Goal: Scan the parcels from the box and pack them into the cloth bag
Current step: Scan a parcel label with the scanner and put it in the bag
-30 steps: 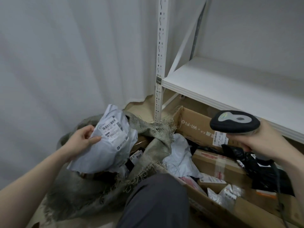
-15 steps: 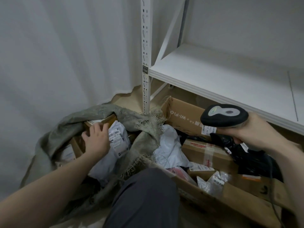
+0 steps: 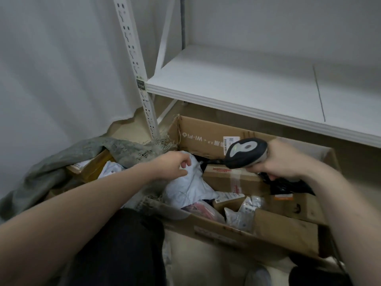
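A big cardboard box lies open on the floor, full of parcels. My left hand reaches into its left end and its curled fingers touch a crumpled white poly-bag parcel; whether they hold it is unclear. My right hand grips a black and grey barcode scanner over the box. Under the scanner sits a taped brown carton. The grey-green cloth bag gapes at the left with a white labelled parcel and a brown parcel inside.
A white metal shelf overhangs the box's far side, with its perforated upright between bag and box. Black bags, small clear packets and a pink packet fill the box. My dark trouser knee is at the bottom.
My left hand has left the white labelled parcel in the cloth bag and moved right into the box onto the crumpled white parcel. The scanner has tilted downwards.
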